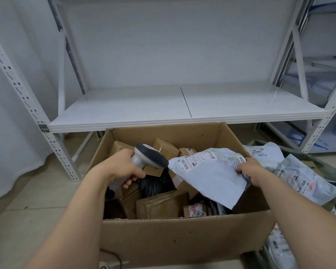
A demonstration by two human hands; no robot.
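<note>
From the head view, our left hand [122, 164] grips the barcode scanner [149, 157], its nose just beside the label [197, 160] on the grey mailer bag [211, 177], which our right hand [250, 169] pinches by its crumpled edge above the open cardboard box [182, 237]. The creased, tilted label could spoil the read; the loosely pinched bag might slip down among the parcels.

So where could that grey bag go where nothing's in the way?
The white shelf behind the cardboard box is bare, as is the floor left of it. The box is crammed with parcels, and bags heap up on its right.
</note>
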